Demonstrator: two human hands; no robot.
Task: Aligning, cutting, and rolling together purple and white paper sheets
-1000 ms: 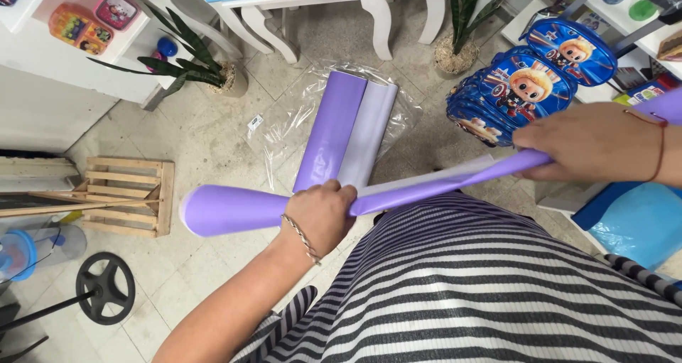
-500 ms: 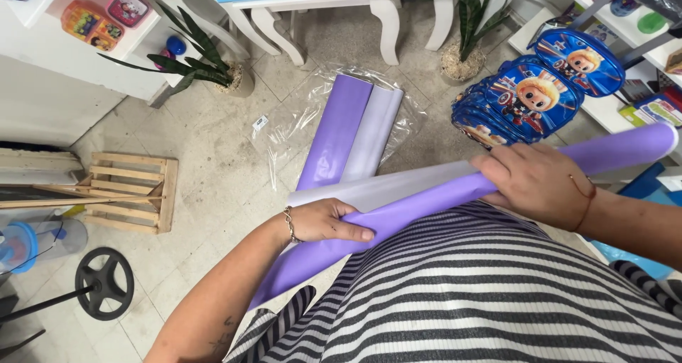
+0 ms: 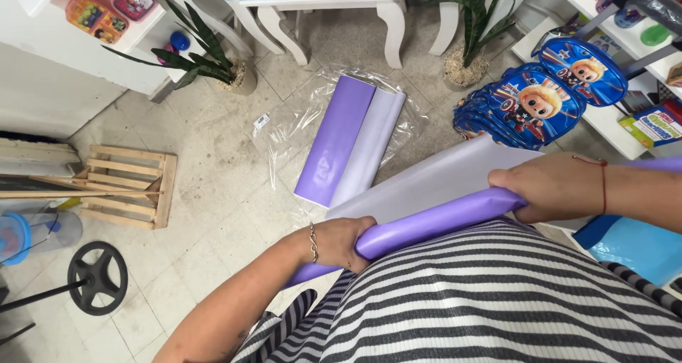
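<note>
While we look down, our left hand [image 3: 341, 241] has its fingers clamped around the purple roll [image 3: 433, 221], and our right hand [image 3: 558, 187] presses closed on the same roll further along. We hold the roll across our striped shirt [image 3: 497, 299], with its pale loose sheet [image 3: 440, 175] spreading away from us. On the floor [image 3: 213, 164] beyond lie two more rolls [image 3: 348, 143] on clear plastic, near a wooden crate [image 3: 128, 185].
</note>
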